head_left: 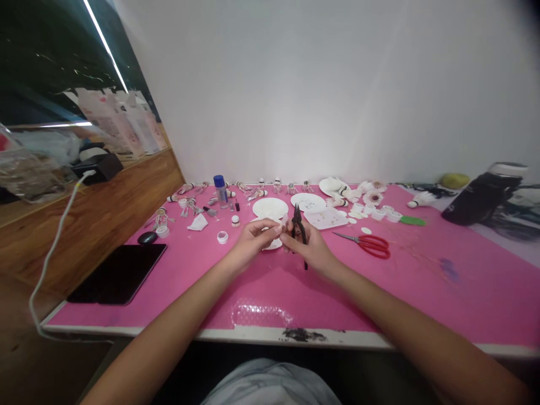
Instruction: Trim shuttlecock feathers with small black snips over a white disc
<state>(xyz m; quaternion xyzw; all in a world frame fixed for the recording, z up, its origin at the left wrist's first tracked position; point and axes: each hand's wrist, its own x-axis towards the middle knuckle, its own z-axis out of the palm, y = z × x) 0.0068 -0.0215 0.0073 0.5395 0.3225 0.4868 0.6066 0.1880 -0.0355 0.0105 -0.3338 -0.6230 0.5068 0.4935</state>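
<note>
My right hand (310,247) is closed around black pliers (297,225), whose jaws point up and away from me. Its thumb and fingertips meet those of my left hand (255,237), which is pinched on something too small to make out. Both hands are held above the pink table top (202,281), in front of the white paper plates. One round plate (270,207) lies just behind my fingers, and another (308,202) sits to its right. A white tray (325,218) with small pieces on it is right behind the pliers.
Red-handled scissors (373,246) lie to the right, near small white jars (394,216) and several shuttlecocks (422,199). A black bottle (483,194) leans at far right. Left are a blue-capped bottle (220,191), a white jar (223,237), a black mouse (147,238) and a tablet (120,274).
</note>
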